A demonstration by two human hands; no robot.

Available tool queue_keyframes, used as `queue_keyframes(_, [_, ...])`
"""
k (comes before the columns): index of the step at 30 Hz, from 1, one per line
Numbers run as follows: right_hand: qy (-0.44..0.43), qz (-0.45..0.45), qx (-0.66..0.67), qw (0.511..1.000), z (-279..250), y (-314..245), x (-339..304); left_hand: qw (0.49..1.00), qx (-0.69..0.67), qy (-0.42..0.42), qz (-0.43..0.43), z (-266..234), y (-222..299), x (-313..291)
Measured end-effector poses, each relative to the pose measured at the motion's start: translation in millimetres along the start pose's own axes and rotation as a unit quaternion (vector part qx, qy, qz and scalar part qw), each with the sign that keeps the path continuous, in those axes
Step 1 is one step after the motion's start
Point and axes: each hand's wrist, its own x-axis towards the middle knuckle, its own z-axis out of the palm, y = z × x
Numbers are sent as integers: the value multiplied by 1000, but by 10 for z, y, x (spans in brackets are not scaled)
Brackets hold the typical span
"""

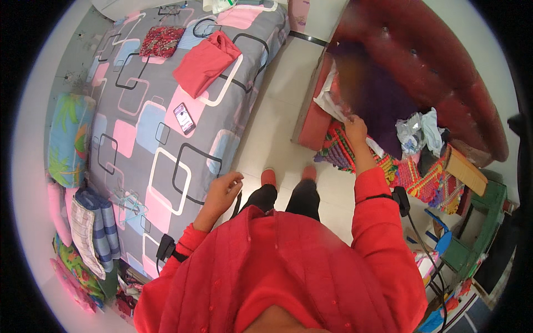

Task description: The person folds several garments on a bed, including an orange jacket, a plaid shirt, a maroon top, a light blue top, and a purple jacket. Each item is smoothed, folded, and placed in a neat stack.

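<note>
Sheet [329, 104] of thin white material — cloth or plastic, I cannot tell — lies right of centre in the upper half of the frame, on the red sofa [438, 72]. The right hand [356, 131] seems to pinch its lower edge. Likely light, limp, perhaps slippery: best gripped by a gathered edge. The left hand [224, 192], centre-left, is empty, fingers loosely curled.
</note>
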Motion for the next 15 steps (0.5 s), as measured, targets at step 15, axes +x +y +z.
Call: queue_keyframes(15, [-41,78,269,959,77,331,2044,987,-6,12,-162,1120,765,634])
